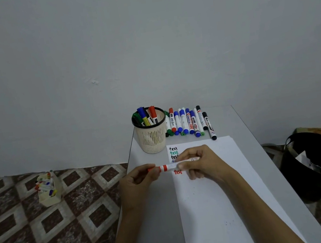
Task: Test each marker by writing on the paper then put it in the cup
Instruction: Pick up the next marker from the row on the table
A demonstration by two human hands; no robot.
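red marker (168, 167) is held level just above the paper (218, 196), near its top-left corner, probably so the cap can go back on now that a red "test" line (177, 171) sits below it. left hand (137, 184) grip pinches the red cap end; right hand (199, 163) grip is curled round the white barrel. cup (153, 139) stands on the counter (159, 215) just beyond the paper, several markers inside, untested row (189, 123) beside it. fingers hide the tip; cap seated or not, cannot tell.

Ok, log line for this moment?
red marker: in both hands; left hand: cap end; right hand: barrel; paper: red test written; cup: next
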